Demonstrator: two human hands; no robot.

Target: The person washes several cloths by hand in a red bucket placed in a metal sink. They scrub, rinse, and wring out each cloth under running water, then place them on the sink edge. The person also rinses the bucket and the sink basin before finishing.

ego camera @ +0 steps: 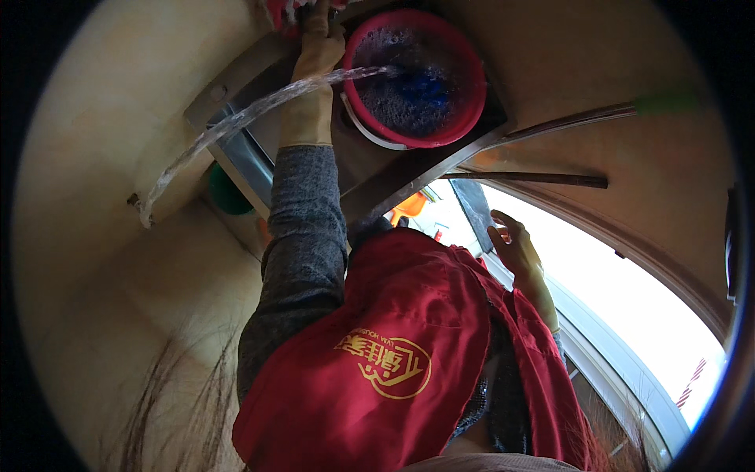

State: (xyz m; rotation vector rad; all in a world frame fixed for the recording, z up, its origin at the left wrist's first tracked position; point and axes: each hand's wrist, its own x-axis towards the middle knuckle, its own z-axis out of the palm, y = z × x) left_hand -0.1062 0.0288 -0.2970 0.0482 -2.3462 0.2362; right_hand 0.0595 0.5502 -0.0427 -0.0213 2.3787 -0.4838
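My left hand (321,50), in a yellow rubber glove, reaches to the top edge, beside a red and white thing (283,15) that is cut off there; whether it grips this cannot be told. My right hand (519,251), gloved alike, hangs at the right with fingers apart and slightly curled, holding nothing visible. A red bucket (481,88) with a white handle stands in a metal sink (365,177). It holds sudsy water and something blue (424,88) under the surface. From a wall outlet (134,202) at the left, a stream of water (236,123) arcs across my left forearm into the bucket.
A green round container (227,190) is below the sink's left side. Two poles (566,119) (531,177), one green-ended, extend right from near the sink. An orange dustpan-like thing (410,206) lies beyond my red apron (377,330). A bright doorway or window is at right.
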